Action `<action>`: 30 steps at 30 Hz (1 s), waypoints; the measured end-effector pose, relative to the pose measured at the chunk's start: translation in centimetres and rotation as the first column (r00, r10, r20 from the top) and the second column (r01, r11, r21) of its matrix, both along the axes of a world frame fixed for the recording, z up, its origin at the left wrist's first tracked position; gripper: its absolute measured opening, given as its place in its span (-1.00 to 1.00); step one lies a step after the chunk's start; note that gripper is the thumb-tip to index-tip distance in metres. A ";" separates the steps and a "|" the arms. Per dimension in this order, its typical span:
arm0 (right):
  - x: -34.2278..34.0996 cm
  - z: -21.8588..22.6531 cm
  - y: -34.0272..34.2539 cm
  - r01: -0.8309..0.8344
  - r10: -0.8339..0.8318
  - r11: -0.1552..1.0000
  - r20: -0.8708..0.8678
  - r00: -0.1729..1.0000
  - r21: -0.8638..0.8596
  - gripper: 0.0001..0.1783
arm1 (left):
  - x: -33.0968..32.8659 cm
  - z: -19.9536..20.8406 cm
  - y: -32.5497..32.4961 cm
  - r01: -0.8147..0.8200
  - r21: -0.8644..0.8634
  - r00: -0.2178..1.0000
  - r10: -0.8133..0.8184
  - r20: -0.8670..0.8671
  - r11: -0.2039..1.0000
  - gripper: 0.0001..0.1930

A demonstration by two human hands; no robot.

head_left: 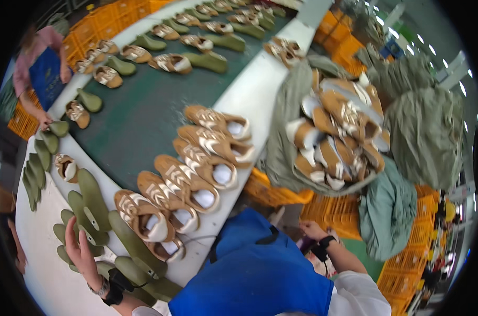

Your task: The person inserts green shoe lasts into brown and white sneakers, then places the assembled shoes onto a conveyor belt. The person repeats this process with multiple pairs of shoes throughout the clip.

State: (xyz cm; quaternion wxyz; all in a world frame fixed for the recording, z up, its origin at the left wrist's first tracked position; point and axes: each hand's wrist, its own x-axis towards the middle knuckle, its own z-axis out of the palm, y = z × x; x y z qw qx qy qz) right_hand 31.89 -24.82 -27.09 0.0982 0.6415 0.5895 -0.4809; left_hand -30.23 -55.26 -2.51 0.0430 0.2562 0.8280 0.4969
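Observation:
My left hand (82,253) is raised over the green shoe lasts (94,203) lying at the left end of the table, its fingers stretched out and nothing in them. My right hand (313,230) hangs low at my right side, near an orange crate (333,213). Its fingers look curled, and whatever may be in them is hidden. Between my hands, a row of tan sneakers (162,189) with white laces lines the table's near edge. Another tan sneaker (66,167) sits apart near the lasts.
A green belt (139,110) carries sneakers and lasts in rows. To my right, a grey-green cloth sack (278,142) bulges with piled tan sneakers (344,121). Beyond it stand covered sacks (425,137) and stacked orange crates (407,266). A co-worker (44,68) in a blue apron reaches toward the lasts.

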 end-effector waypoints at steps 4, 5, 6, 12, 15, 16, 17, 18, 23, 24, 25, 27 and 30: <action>4.5 -3.9 -3.5 -0.109 0.114 0.991 0.058 0.992 -0.081 -0.70 | 10.1 4.8 2.2 0.424 0.100 0.905 -0.424 -0.016 0.900 -0.50; 5.0 -5.1 -4.2 -0.172 0.174 0.984 0.035 0.984 -0.041 -0.69 | 12.5 5.2 3.6 0.608 0.217 0.777 -0.629 0.037 0.764 -0.50; 5.5 -6.3 -5.0 -0.218 0.218 0.976 0.021 0.976 -0.017 -0.68 | 14.8 5.2 5.4 0.755 0.339 0.585 -0.810 0.039 0.561 -0.49; 5.8 -13.1 -9.6 -0.098 0.098 0.995 -0.044 0.994 -0.001 -0.66 | 28.2 -7.7 18.7 0.872 0.083 0.283 -0.636 0.718 0.482 -0.52; 5.4 -16.7 -11.5 -0.014 0.014 1.000 -0.050 0.999 0.008 -0.65 | 31.8 -18.9 22.6 0.912 -0.409 0.244 -0.756 0.608 -0.035 -0.53; 5.1 -18.3 -11.9 0.028 -0.027 0.999 -0.052 0.998 0.024 -0.66 | 32.5 -22.6 23.0 0.778 -0.582 0.181 -0.803 0.568 -0.237 -0.54; 4.7 -20.3 -12.1 0.117 -0.118 0.993 -0.073 0.990 -0.028 -0.66 | 33.2 -26.3 23.0 0.706 -0.613 0.145 -0.775 0.615 -0.354 -0.52; 3.9 -22.4 -12.2 0.222 -0.223 0.975 -0.087 0.971 -0.030 -0.67 | 33.8 -30.0 23.0 0.609 -0.645 0.118 -0.751 0.650 -0.462 -0.51; 2.0 -34.6 -8.6 0.625 -0.625 0.775 0.035 0.780 -0.095 -0.60 | 36.5 -43.5 19.7 0.419 -0.647 0.227 -0.617 0.754 -0.637 -0.14; 2.4 -37.2 -7.4 0.677 -0.674 0.729 0.064 0.736 -0.105 -0.61 | 36.9 -45.1 19.1 0.368 -0.667 0.244 -0.625 0.742 -0.648 -0.08; 3.3 -39.8 -5.9 0.721 -0.714 0.685 0.096 0.693 -0.110 -0.63 | 37.2 -46.3 18.5 0.366 -0.654 0.256 -0.604 0.755 -0.663 -0.07; 4.9 -45.1 -2.6 0.787 -0.762 0.599 0.198 0.617 -0.147 -0.51 | 37.6 -48.1 18.4 0.355 -0.735 0.221 -0.712 0.667 -0.578 -0.06; 8.2 -52.8 0.0 0.859 -0.826 0.467 0.242 0.509 -0.211 -0.28 | 37.4 -49.9 20.3 0.329 -0.791 0.112 -0.810 0.576 -0.516 -0.07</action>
